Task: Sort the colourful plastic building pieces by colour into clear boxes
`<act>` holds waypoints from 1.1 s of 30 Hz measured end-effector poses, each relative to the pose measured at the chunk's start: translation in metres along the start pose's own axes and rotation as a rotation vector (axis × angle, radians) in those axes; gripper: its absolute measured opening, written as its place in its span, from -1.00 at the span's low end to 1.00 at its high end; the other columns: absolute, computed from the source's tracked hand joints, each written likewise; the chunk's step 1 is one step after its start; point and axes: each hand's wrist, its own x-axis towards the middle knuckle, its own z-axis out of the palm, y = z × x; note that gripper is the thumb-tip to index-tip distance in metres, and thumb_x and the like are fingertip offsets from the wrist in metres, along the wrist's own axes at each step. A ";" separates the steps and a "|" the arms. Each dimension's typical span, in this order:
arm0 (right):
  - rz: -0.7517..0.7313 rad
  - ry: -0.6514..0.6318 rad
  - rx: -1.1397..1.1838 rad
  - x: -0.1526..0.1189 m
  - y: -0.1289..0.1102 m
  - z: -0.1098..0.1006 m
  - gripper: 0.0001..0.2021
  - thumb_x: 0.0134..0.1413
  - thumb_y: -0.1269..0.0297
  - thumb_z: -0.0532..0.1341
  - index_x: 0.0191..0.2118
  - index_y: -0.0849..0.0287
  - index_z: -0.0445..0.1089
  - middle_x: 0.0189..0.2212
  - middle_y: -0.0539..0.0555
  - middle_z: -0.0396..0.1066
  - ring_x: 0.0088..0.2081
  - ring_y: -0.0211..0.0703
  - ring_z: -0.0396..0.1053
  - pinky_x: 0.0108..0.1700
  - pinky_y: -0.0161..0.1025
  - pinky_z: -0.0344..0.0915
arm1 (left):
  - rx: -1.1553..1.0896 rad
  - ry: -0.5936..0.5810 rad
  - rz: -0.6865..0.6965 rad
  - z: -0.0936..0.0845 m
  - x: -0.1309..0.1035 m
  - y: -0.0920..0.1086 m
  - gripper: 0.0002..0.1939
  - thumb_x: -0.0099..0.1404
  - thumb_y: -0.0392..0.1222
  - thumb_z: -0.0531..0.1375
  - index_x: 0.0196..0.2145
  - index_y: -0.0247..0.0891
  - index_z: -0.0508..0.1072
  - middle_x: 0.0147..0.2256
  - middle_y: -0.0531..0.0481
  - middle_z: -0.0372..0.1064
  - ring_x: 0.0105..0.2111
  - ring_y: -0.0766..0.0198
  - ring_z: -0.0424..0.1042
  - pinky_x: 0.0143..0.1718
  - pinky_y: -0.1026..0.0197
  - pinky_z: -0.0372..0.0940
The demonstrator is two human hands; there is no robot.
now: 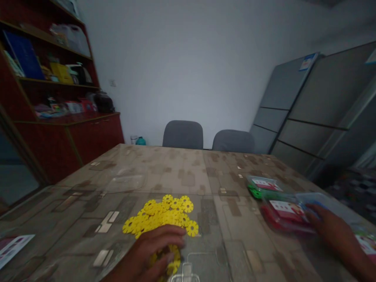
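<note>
In the head view, my left hand (149, 250) is at the front of the table, fingers curled round a cluster of joined yellow snowflake discs (174, 260). Just beyond it lies a loose pile of yellow snowflake discs (161, 217), flat and notched, each with a hole in the middle. Off to the right, my right hand (329, 225) grips the right edge of a clear plastic box with red contents (286, 213) and a printed label. Both that hand and the box are smeared by motion, and the fingertips are partly hidden.
A clear box with green pieces (261, 186) stands behind the red one. Another clear container (320, 201) is at the right. An empty-looking clear tray (126, 180) and a printed sheet (14, 247) lie to the left. Two grey chairs (182, 135) stand across the patterned table (188, 168).
</note>
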 end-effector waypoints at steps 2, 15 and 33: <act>-0.004 -0.057 -0.110 -0.006 0.009 0.008 -0.53 0.15 0.10 -0.03 -0.17 0.29 0.54 -0.24 0.48 0.56 -0.24 0.29 0.55 -0.14 0.07 0.40 | -0.129 -0.073 0.026 0.021 0.030 0.015 -0.72 0.31 -0.25 0.16 -0.07 -0.06 0.56 0.02 -0.08 0.49 0.03 0.07 0.42 0.09 0.06 0.28; 0.084 -0.133 0.115 -0.013 -0.007 0.014 -0.54 -0.04 0.01 0.02 -0.26 0.21 0.52 -0.38 0.31 0.60 -0.35 0.30 0.54 -0.33 0.06 0.44 | -0.614 -0.223 -0.323 0.124 0.115 0.021 -0.57 0.20 -0.23 0.22 0.05 -0.31 0.42 -0.28 -0.09 0.41 -0.36 0.23 0.38 -0.33 0.21 0.25; 0.054 -0.589 1.131 -0.091 -0.212 -0.045 -0.61 0.03 -0.13 0.24 -0.18 0.06 0.35 -0.40 -0.01 0.41 -0.35 -0.10 0.41 -0.33 -0.26 0.38 | -0.631 0.262 -0.336 0.028 0.046 0.020 -0.56 0.21 0.08 0.29 -0.05 -0.22 0.42 -0.15 -0.10 0.43 -0.15 0.04 0.44 -0.18 0.14 0.33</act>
